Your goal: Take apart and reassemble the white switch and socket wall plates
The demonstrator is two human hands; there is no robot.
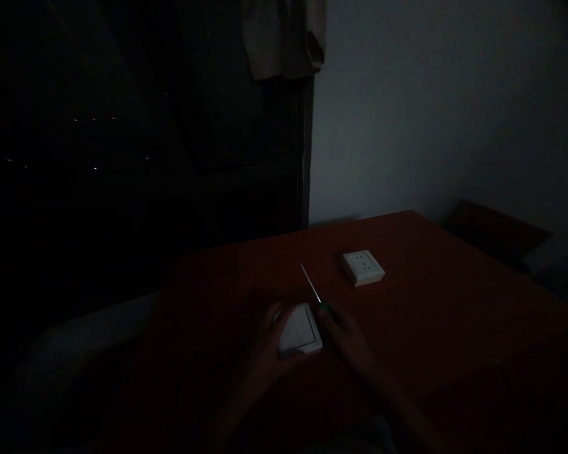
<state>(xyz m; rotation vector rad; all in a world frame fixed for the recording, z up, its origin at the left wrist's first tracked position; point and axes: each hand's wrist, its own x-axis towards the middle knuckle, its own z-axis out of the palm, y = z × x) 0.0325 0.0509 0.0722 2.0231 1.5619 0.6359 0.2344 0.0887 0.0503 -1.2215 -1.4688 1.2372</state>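
My left hand grips a white square wall switch by its left side, fingers at its far edge and thumb at its near edge. In my right hand, just to the right of the switch, is a screwdriver with a green handle and a thin metal shaft. The shaft points away from me and to the left, its tip beyond the switch and apart from it. Farther off on the right, a white wall socket in a box lies face up on the table. Dim light hides much of both hands.
The reddish-brown table reaches back toward a pale wall. A dark window or door stands on the left, with cloth hanging over its top. Another reddish-brown surface shows beyond the table's right edge.
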